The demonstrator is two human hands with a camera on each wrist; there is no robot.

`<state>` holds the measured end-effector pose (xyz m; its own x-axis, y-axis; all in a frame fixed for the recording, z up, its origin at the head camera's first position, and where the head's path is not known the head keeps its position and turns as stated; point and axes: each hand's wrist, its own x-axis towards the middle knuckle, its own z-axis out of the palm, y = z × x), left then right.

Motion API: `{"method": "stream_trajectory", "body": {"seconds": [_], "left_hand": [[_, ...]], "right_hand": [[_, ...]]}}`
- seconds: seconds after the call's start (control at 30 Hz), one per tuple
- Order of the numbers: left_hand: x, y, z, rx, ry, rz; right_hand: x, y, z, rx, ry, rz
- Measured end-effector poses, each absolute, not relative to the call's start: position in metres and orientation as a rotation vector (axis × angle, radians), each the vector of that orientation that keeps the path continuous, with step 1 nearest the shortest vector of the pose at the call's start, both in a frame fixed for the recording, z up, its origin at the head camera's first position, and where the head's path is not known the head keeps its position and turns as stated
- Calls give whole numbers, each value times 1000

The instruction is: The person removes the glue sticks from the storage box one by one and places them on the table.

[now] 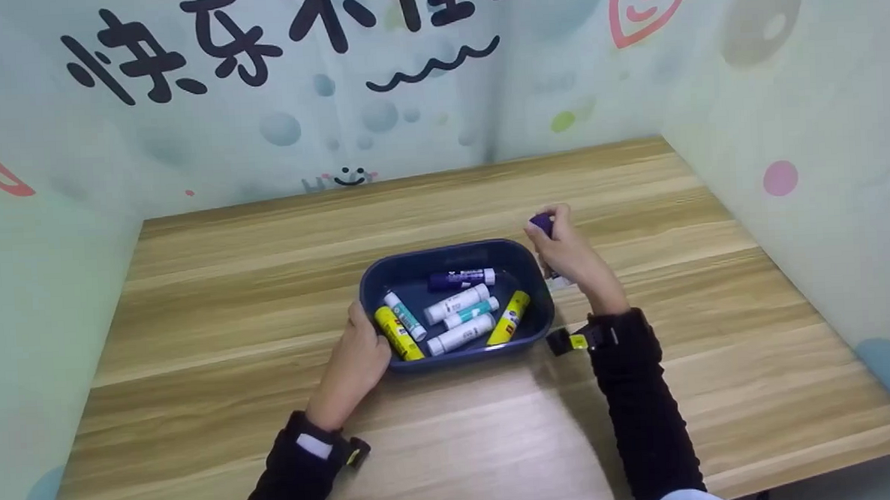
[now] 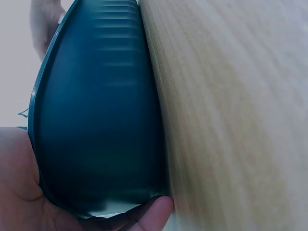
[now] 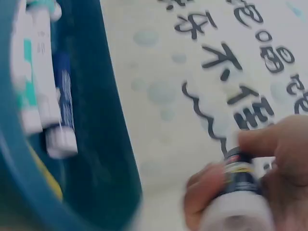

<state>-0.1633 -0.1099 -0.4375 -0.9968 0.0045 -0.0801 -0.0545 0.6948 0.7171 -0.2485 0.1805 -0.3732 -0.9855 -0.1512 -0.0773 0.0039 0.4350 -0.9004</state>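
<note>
A dark blue plastic bin (image 1: 457, 361) with rounded corners holds several glue sticks. In the head view my left hand (image 1: 358, 351) grips the bin's left end, and the left wrist view shows fingers bent around its side wall (image 2: 101, 115). Just beyond the bin's right rim, my right hand (image 1: 569, 256) holds a dark purple glue stick (image 1: 541, 223). The right wrist view shows that stick's white end (image 3: 238, 214) toward the camera, with fingers and thumb around its dark body. Inside the bin lie a purple glue stick (image 1: 461, 279), yellow ones (image 1: 398, 333) and white ones (image 1: 460, 334).
The bin stands near the middle of a wood-grain table (image 1: 252, 303). A printed wall (image 1: 440, 130) rises along the table's back edge, and another wall (image 1: 811, 211) borders the right side. Black straps with small cameras sit on both wrists.
</note>
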Motion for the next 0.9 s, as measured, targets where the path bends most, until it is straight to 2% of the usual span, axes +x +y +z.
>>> {"method": "stream_trajectory", "body": {"seconds": [0.43,0.9], "left_hand": [[-165,-111,-438,-47,2782,1219],[-163,-109,-439,-59,2809,1199]], "right_hand": [[-253,236,-392,-81,2570,-1010],[-262,241,-421,105,2637,-981]]}}
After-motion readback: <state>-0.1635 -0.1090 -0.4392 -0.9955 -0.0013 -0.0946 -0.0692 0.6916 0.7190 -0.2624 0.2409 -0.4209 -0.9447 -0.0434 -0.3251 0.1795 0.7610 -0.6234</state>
